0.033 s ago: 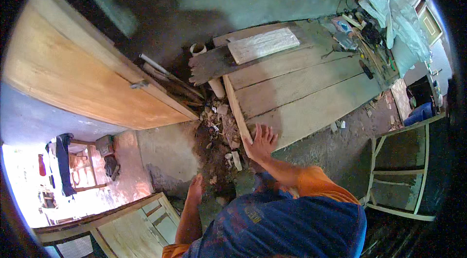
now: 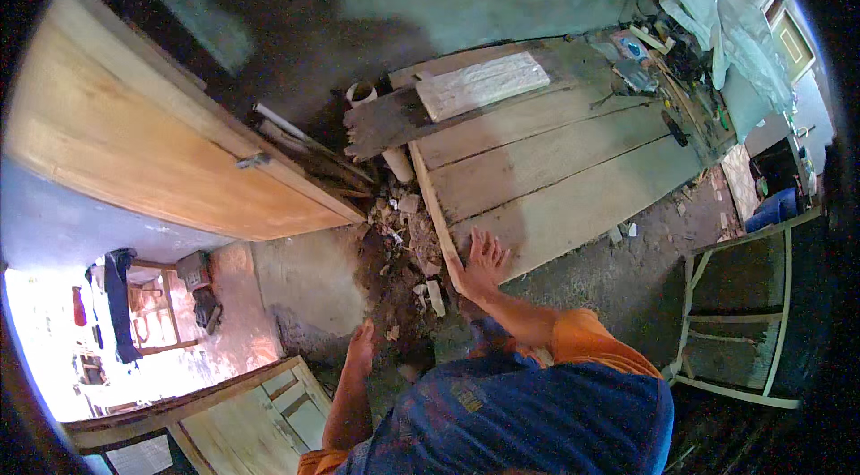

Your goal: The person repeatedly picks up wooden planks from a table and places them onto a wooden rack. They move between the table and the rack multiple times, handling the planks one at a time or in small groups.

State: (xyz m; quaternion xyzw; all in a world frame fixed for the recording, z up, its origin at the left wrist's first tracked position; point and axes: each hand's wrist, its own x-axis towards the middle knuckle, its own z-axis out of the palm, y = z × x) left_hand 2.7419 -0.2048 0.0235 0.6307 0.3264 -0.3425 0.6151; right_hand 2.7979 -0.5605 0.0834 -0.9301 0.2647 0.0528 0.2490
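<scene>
My right hand (image 2: 481, 267) rests with spread fingers on the near left corner of a plank-topped workbench (image 2: 537, 153), its thumb by the end edge. It grips nothing. Lower and to the left, my left hand (image 2: 361, 345) hangs over the floor, seen edge-on with its fingers stretched out and nothing visible in it. A pale board (image 2: 484, 85) lies on the bench's far side, partly over a dark, ragged-ended plank (image 2: 387, 121).
Rubble (image 2: 408, 224) covers the floor beside the bench end. A wooden door (image 2: 170, 126) stands at left, with a pipe (image 2: 282, 126) behind it. Tools (image 2: 636, 77) and a plastic sheet (image 2: 717, 27) crowd the bench's far right. A wooden frame (image 2: 739, 318) is at lower right.
</scene>
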